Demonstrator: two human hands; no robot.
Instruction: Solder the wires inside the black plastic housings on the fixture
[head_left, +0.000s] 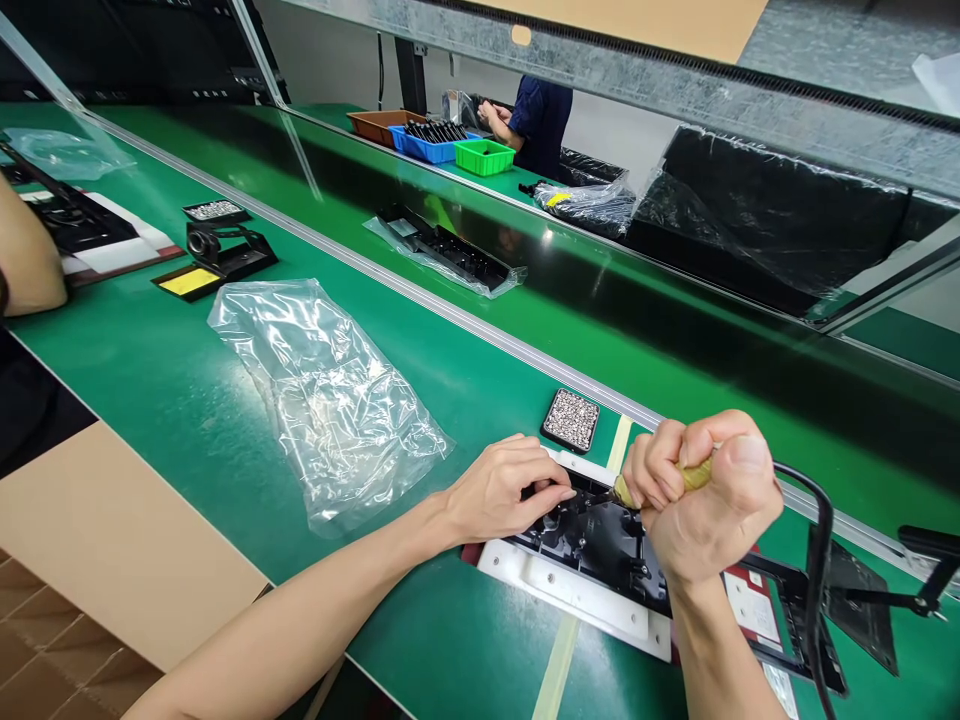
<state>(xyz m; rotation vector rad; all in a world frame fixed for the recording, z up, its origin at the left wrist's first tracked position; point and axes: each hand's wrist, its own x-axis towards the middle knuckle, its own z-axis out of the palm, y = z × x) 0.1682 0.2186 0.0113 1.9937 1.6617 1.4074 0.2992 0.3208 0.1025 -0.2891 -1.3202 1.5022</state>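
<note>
My right hand (pixel 709 490) is wrapped around the yellow handle of a soldering iron (pixel 696 474), its thin tip pointing left and down at a black plastic panel (pixel 600 540). The panel lies in a white fixture (pixel 574 590) screwed to a dark red base. Over the panel's far left part, my left hand (pixel 514 487) has its thumb and fingers closed together near the iron's tip; anything between them is hidden or too small to name. Just beyond this hand stands a small black tray (pixel 571 420) full of small silver metal pieces.
A clear plastic bag (pixel 337 400) lies left. Farther off are an iron stand with a yellow sponge (pixel 217 262) and a person's arm (pixel 26 250). A bagged black part (pixel 446 250) rests on the green conveyor. A black cable (pixel 821 560) and frame (pixel 806 610) occupy the right.
</note>
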